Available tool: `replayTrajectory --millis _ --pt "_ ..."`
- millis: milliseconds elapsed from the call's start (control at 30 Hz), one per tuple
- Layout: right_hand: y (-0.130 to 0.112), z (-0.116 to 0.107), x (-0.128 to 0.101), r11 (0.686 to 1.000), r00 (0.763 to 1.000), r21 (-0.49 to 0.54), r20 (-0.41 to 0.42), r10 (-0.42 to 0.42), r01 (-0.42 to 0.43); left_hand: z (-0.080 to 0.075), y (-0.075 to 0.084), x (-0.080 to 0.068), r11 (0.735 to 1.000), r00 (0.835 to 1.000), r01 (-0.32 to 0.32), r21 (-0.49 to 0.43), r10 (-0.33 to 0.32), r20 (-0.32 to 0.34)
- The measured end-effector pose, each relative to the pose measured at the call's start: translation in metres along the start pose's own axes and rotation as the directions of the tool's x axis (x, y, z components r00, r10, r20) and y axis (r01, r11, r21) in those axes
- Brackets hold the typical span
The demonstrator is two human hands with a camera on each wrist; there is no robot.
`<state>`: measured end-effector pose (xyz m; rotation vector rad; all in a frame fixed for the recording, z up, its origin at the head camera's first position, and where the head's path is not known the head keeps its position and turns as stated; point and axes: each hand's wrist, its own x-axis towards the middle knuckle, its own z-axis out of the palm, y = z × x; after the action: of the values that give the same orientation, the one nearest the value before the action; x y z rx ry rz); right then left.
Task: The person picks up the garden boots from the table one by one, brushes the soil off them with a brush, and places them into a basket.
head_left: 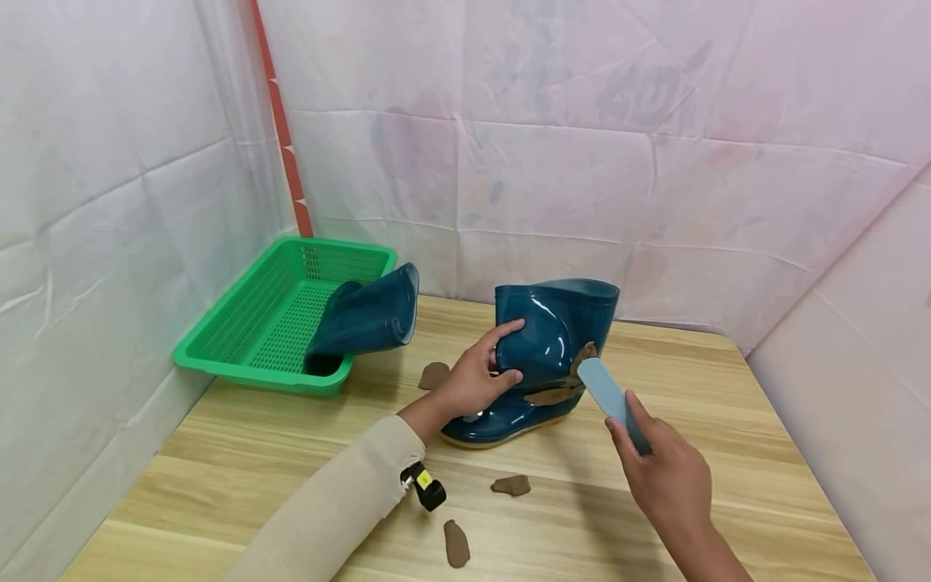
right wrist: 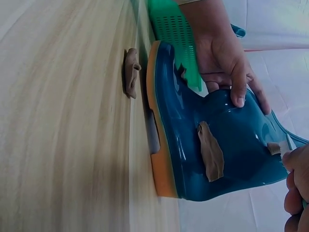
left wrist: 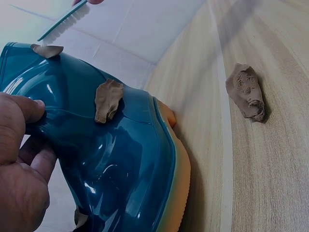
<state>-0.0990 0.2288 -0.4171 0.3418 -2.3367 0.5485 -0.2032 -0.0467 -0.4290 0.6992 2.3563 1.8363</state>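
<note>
Boot (head_left: 545,347) is pinched by the left hand (head_left: 471,378), likely for steadiness. The right hand (head_left: 667,477) grips a brush (head_left: 605,394) at a brown patch (head_left: 584,353).

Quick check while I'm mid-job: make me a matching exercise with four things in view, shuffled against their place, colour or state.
Column one
1. Left hand
2. Brush
3. Plastic basket
4. Unheld rain boot

Column two
A. Bright green, with a perforated bottom
B. Lying in a container, its open end jutting past the rim
C. Gripping the patched rain boot, which bears brown patches
D. Light blue-backed, held in the right hand

Right pairs: 1-C, 2-D, 3-A, 4-B.
</note>
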Motion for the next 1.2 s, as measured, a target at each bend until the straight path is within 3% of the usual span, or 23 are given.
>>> replayTrajectory --millis 567,933,1200 --pt "0.015 -0.008 -0.007 0.998 0.995 0.017 -0.076 0.061 -0.060 0.000 -0.003 0.001 1.000 1.000 0.002 -0.010 -0.002 0.004" --pt "0.009 -0.002 -0.005 0.998 0.999 0.035 -0.029 0.044 -0.043 0.001 -0.001 0.001 1.000 1.000 0.014 -0.013 -0.014 0.000" --pt "0.005 0.011 -0.009 0.999 0.996 -0.003 0.083 0.034 -0.034 0.000 0.002 0.001 1.000 1.000 0.009 0.025 -0.009 -0.011"
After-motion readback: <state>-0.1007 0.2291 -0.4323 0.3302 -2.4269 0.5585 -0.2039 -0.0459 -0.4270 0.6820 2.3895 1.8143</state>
